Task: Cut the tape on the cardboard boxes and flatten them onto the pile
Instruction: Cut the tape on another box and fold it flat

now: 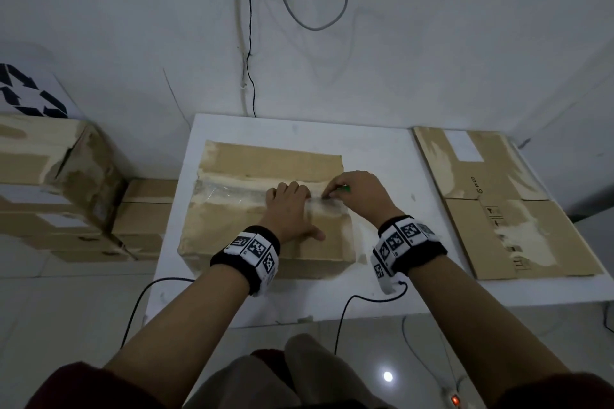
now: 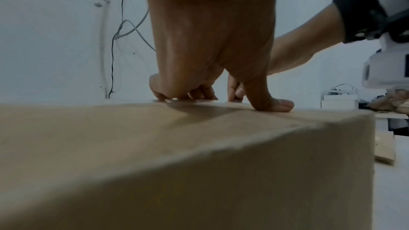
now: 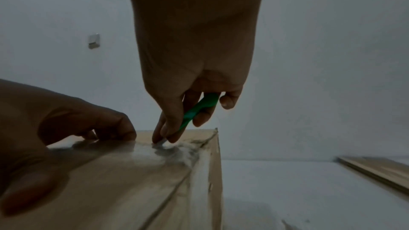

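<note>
A closed cardboard box (image 1: 252, 236) stands mid-table, with clear tape (image 1: 232, 191) running along its top seam. My left hand (image 1: 289, 206) presses down on the lid, bent fingertips on the tape and thumb (image 2: 274, 104) flat on the cardboard (image 2: 155, 163). My right hand (image 1: 355, 189) grips a green cutter (image 1: 345, 189) just right of the left fingers. In the right wrist view the cutter (image 3: 199, 107) slants down, its tip in the wrinkled tape (image 3: 172, 153) near the box's right edge. The blade itself is hidden by my fingers (image 3: 168, 128).
Flattened cardboard (image 1: 498, 209) lies in a pile on the right side of the white table (image 1: 382, 159). Several unopened boxes (image 1: 59, 183) are stacked on the floor to the left. Cables (image 1: 249, 43) hang on the wall behind.
</note>
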`<action>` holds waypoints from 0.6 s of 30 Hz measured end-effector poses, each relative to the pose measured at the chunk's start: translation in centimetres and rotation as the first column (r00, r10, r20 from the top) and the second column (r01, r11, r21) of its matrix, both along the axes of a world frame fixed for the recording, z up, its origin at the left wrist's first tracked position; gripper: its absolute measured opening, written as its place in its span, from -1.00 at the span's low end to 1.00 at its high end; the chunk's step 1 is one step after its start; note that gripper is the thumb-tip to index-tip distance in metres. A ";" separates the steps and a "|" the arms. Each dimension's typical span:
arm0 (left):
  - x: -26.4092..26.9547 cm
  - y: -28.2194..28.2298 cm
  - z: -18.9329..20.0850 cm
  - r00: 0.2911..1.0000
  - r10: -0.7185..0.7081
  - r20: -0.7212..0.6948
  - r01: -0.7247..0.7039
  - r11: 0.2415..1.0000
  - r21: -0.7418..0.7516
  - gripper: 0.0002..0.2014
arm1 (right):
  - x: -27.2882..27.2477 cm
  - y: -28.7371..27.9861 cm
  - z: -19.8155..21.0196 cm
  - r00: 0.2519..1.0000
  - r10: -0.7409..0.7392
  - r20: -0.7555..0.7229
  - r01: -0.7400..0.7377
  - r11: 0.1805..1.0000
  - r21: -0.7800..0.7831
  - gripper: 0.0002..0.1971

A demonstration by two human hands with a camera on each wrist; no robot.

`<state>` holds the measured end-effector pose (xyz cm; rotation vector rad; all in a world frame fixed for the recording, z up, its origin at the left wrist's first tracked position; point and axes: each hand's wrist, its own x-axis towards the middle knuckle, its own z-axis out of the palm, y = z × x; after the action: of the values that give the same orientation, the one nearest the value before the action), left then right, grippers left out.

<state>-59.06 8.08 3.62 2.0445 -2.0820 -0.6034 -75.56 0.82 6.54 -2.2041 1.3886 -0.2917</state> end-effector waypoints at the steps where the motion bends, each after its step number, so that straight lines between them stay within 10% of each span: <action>1: 0.0 0.1 0.0 1.000 0.000 -0.003 0.000 1.000 -0.007 -0.14 | -0.1 -0.3 0.2 0.996 0.036 -0.085 -0.038 0.999 -0.029 -0.81; 5: 0.0 0.2 0.1 1.000 0.002 -0.007 -0.002 1.000 -0.030 -0.15 | -1.9 -1.2 1.0 0.969 0.036 -0.246 -0.059 0.995 -0.084 -0.80; 18: -1.5 -0.3 -0.3 0.996 0.024 -0.081 -0.020 0.999 0.048 -0.11 | -5.5 -0.1 -1.8 0.942 -0.247 0.225 0.184 0.945 0.269 -0.81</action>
<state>-60.53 7.80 3.35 2.0281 -2.0160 -0.7262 -81.04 0.77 4.78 -1.7474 1.4383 -0.4427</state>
